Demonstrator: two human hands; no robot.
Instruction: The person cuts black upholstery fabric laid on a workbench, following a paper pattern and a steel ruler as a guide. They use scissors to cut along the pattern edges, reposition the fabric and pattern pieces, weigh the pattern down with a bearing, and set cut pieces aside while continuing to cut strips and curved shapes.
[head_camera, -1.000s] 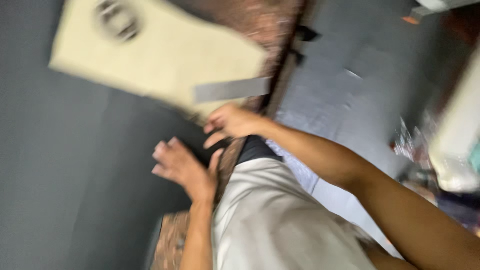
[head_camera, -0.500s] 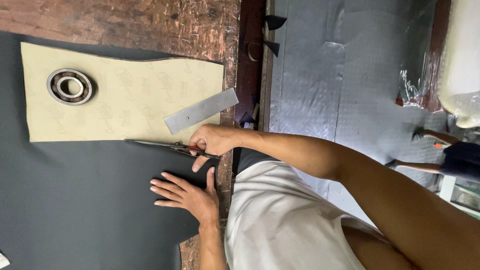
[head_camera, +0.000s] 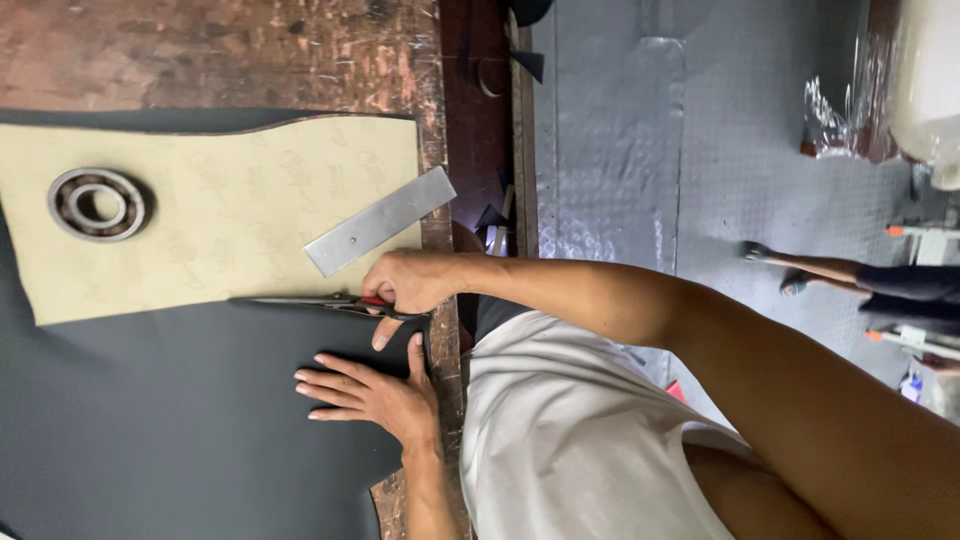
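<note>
At frame centre, the right hand (head_camera: 410, 283) has its fingers closed through the scissors (head_camera: 330, 303) along the tan pattern (head_camera: 230, 225) edge; the left hand (head_camera: 375, 392), fingers spread, flattens the dark sheet (head_camera: 160, 430), steadying it.

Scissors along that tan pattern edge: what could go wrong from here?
The left hand lies flat on the black sheet just beside the scissors in the right hand; fingers could get nicked. The tan pattern, weighted only by the bearing and metal bar, might shift mid-cut.
</note>
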